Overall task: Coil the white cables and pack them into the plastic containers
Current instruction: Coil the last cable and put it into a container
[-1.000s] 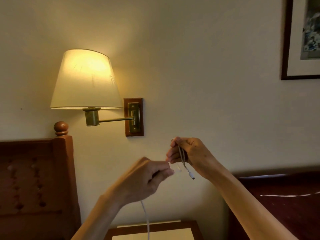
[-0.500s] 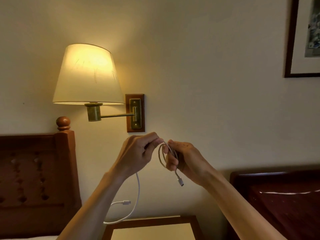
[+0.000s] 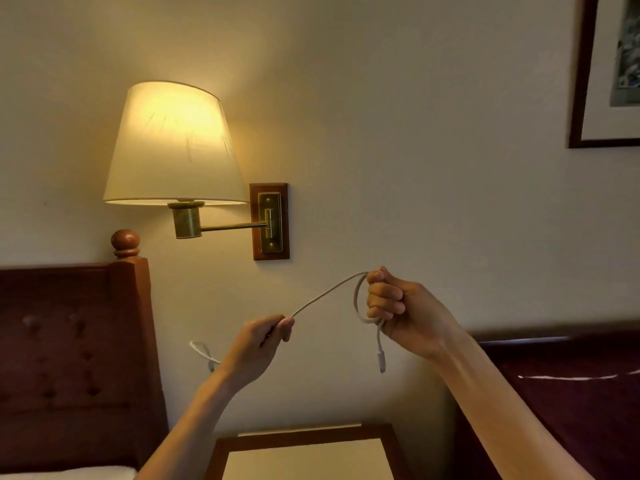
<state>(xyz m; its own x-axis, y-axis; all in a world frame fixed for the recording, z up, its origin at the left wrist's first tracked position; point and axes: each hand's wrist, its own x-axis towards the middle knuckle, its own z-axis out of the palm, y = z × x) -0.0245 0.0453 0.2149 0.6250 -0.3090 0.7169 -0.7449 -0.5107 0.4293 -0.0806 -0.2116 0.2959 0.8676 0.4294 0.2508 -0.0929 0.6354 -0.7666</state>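
Brass and dark wood make up the wall lamp (image 3: 180,157), lit, its shade above and left of the hands. Below it a padded wooden headboard (image 3: 69,341) stands at left, a nightstand (image 3: 304,452) sits low between the forearms, and a framed picture (image 3: 609,71) hangs at upper right. Both arms reach forward, raised in front of the wall. Right hand (image 3: 398,313) is curled around a small loop of the white cable (image 3: 329,292), one plug dangling beneath it. Left hand (image 3: 263,344), lower, pinches the cable's taut run between thumb and fingers; the loose tail trails behind its wrist.
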